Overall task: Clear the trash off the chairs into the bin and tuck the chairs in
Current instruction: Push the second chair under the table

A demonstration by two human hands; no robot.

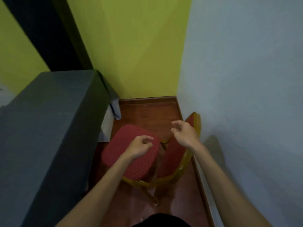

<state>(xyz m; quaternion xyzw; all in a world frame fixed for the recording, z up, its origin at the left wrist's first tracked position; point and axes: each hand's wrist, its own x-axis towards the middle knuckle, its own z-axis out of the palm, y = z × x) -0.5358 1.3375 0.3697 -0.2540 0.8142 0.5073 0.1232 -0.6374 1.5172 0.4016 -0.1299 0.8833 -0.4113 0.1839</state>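
A chair with a red dotted seat (121, 149) and a gold frame stands on the wooden floor between the table and the right wall. Its red backrest (177, 154) faces the wall side. My left hand (141, 145) hovers over the seat's right part, fingers loosely curled, holding nothing. My right hand (184, 132) floats above the backrest's top, fingers bent and apart, empty. No trash shows on the seat, and no bin is in view.
A table under a dark grey cloth (49, 128) fills the left side, its corner close to the chair. A yellow-green wall (131, 54) closes the far end and a pale blue wall (246, 95) runs along the right. Wooden floor (147, 110) lies beyond the chair.
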